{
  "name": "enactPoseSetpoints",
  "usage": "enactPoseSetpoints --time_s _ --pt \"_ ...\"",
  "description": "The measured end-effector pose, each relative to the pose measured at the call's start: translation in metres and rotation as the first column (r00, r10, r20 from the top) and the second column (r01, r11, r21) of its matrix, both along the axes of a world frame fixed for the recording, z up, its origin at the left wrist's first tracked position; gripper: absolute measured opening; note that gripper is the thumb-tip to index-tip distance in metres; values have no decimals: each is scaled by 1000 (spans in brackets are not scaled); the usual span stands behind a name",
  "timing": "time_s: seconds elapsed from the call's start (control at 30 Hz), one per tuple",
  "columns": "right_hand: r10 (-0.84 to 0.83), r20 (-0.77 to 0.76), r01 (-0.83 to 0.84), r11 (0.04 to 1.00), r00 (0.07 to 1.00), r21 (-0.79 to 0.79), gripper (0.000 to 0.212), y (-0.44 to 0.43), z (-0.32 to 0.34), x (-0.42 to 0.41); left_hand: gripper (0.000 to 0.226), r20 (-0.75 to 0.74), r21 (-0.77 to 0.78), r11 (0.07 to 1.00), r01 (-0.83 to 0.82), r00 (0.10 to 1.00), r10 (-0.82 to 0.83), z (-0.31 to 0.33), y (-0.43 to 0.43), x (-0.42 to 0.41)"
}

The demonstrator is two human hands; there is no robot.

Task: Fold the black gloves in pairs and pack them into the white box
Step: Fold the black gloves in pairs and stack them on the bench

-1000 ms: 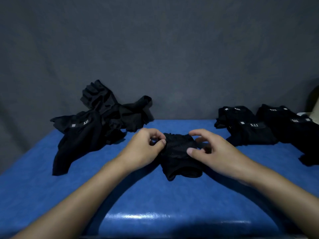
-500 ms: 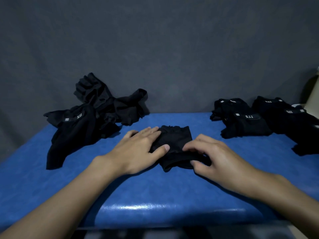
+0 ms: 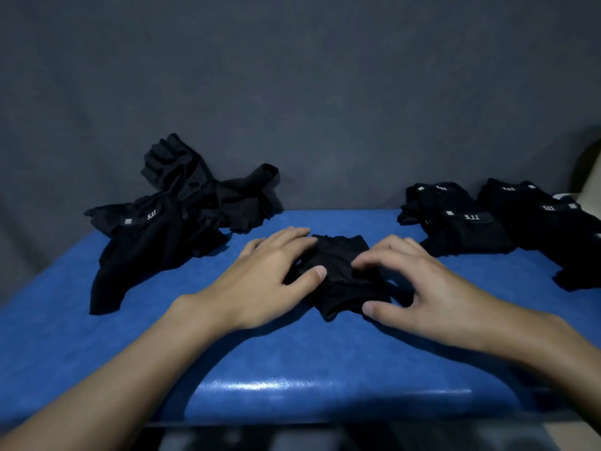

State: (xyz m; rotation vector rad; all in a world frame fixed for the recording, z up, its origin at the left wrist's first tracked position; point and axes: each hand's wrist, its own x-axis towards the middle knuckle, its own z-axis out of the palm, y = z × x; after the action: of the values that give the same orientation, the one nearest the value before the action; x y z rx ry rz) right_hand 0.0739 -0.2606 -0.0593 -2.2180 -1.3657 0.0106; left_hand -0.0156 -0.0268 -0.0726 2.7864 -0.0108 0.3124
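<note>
Grey cloth hangs behind your blue table [image 3: 292, 359], and the pair [image 3: 340, 275] you are folding lies at its middle, between your hands. 1 second ago both hands had it pinched with curled fingers; now your left hand [image 3: 270, 281] has gone flat, fingers [image 3: 292, 237] straight and close together, pressing the pair's left side, thumb on top. Your right hand [image 3: 426, 294] stays arched over the right side, bent fingertips [image 3: 366, 263] on top and thumb at the near corner, a loose pinch. That reads as the fold made and now being flattened, so this pair looks close to ready. Unfolded gloves sit in a pile [image 3: 169, 229] at the far left, folded pairs [image 3: 465, 226] at the far right. None is boxed in view; whether the pale edge [image 3: 593, 187] is the box, you cannot tell.
</note>
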Motion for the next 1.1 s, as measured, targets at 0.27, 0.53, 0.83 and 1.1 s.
enactPoseSetpoints --time_s 0.27,0.53,0.83,1.1 --pt "112 52 -119 983 992 137 11 16 -11 -8 59 -11 -61 992 113 993 -114 -5 2 -1" --pt "127 125 -143 981 984 133 20 23 -20 -8 81 -68 20 996 91 994 -89 -5 2 -2" --pt "95 85 -105 987 992 118 16 22 -27 -3 73 -44 3 998 65 997 -65 -4 -2 -2" --pt "84 110 -97 989 990 115 6 22 -23 -4 72 -72 12 999 29 997 -29 0 -6 -3"
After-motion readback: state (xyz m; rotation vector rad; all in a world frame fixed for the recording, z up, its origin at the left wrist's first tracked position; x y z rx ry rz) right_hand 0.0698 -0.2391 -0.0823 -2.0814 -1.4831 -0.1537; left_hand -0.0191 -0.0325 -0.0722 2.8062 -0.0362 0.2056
